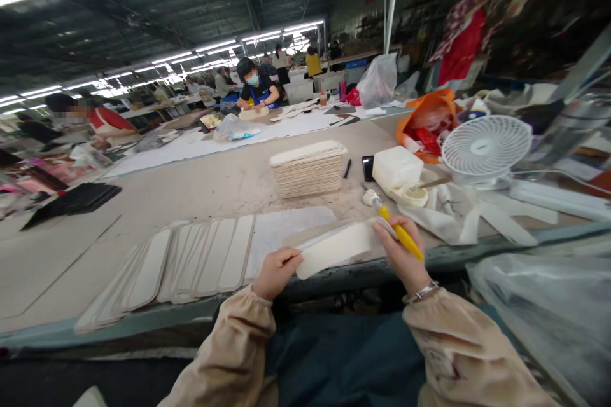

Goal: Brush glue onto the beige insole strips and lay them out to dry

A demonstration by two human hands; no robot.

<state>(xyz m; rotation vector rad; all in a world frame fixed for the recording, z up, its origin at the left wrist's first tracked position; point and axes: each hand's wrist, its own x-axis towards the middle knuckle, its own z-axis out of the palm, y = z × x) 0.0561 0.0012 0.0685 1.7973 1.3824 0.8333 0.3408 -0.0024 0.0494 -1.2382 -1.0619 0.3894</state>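
A long cream panel with rounded ends [340, 247] is held up over the table's front edge. My left hand [277, 272] pinches its left end between thumb and fingers. At its right end, my right hand [403, 253] grips the panel and also holds a tool with a yellow handle [408, 241], whose pale head points away over the table. Left of my left hand, several similar panels [236, 251] lie fanned in an overlapping row. A tall stack of panels [309, 168] stands beyond my hands.
Right of the stack are a black pen [347, 168], a phone [367, 168], a white container [398, 167], tape rolls, cream scraps and a white fan [487, 146]. An orange bag [429, 117] sits behind. A masked person [258, 89] works across the table [210, 175].
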